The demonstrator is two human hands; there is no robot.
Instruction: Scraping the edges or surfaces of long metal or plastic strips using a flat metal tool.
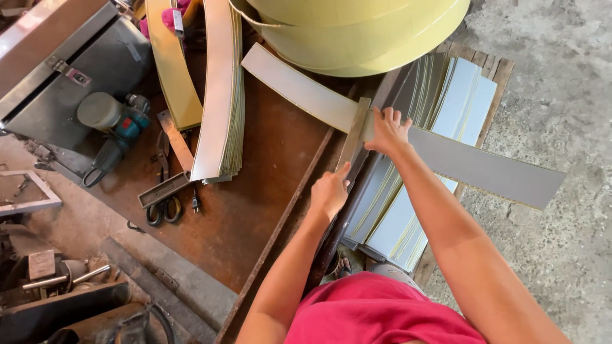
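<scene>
A long grey strip (484, 167) with a yellowish edge runs from a big yellow roll (357, 32) at the top across the rusty metal table (255, 185) and out past its right side. My right hand (387, 132) lies flat on the strip, fingers spread, holding it down. A narrow metal straightedge (354, 132) crosses the strip. My left hand (331, 189) is closed near the straightedge's lower end, thumb pointing up along it; what it grips is hidden.
Cut grey strips (446, 95) lie stacked on a wooden pallet to the right. A curved pile of strips (220, 95), a yellow strip, scissors (162, 207), a metal square and a teal angle grinder (118, 130) lie at left. Concrete floor lies at right.
</scene>
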